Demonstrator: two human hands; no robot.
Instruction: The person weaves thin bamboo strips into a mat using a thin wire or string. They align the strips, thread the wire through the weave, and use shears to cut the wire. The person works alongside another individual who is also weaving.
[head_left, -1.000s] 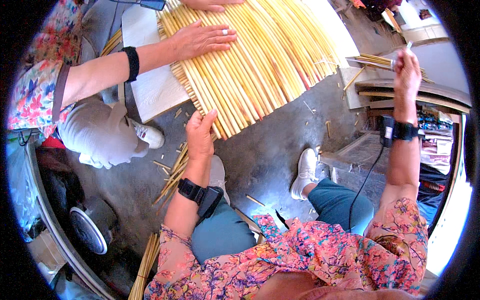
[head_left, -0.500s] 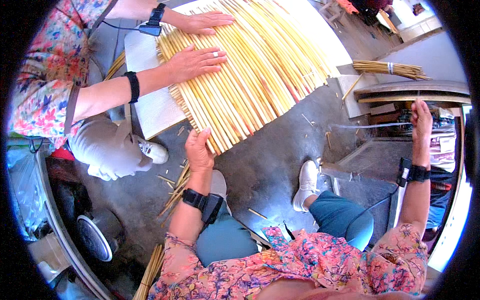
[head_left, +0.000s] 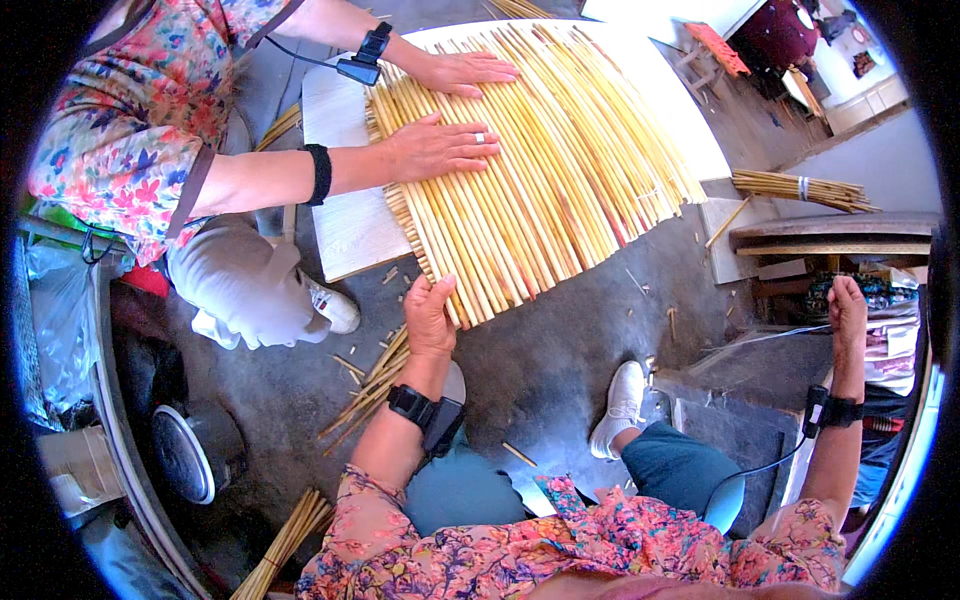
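Observation:
A mat of yellow stalks laid side by side lies on a white board. My left hand grips the mat's near left edge, thumb on top and fingers curled under, mostly hidden. Held out at the far right, my right hand is closed in a pinch. From it a thin pale strand runs leftward and fades against the dark background. Across the table, another person's two hands lie flat on the stalks, pressing near the left part of the mat.
A tied stalk bundle sits at the right by a wooden shelf. Loose stalks and another bundle lie on the floor at lower left, near a dark lidded pot. A dark grey box stands beside my leg.
The view has shifted, so the mat sits lower and further right. My right hand has come down and nearer, and the strand now slants. My left hand keeps its grip on the mat's edge.

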